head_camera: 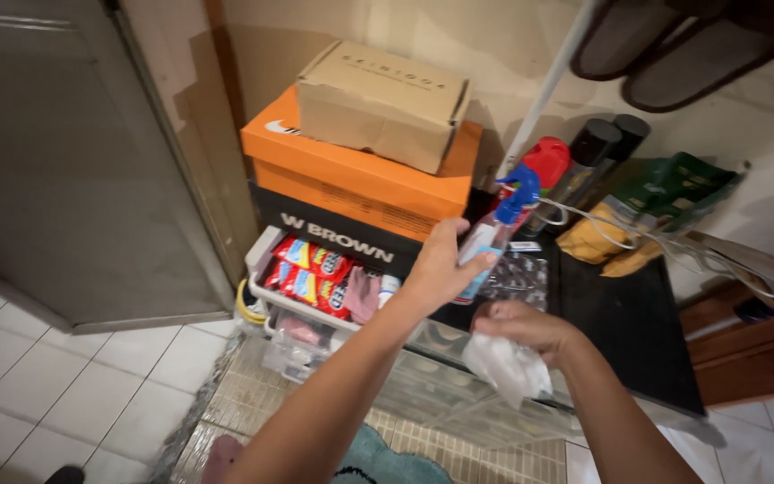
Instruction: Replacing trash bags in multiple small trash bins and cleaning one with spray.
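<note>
Clutching a crumpled white cloth (505, 366), the right hand (523, 328) is closed around it. Left hand (438, 266) wraps a blue-capped spray bottle (494, 231) above red snack packets (311, 273). Behind: black box (333, 231), orange box (356, 175), brown carton (382, 103) stacked.

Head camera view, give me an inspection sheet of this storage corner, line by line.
Surface: black top over clear plastic drawers.
Job's things: spray bottle with blue trigger; white cloth.
Clutter: orange box under a brown cardboard box, red snack packets, blister packs, dark cans, green pouch.
Grippers: left hand grips the spray bottle; right hand clutches the cloth.
Cables: white cord across the top.
Surroundings: white floor tiles, grey door, beige wall.
</note>
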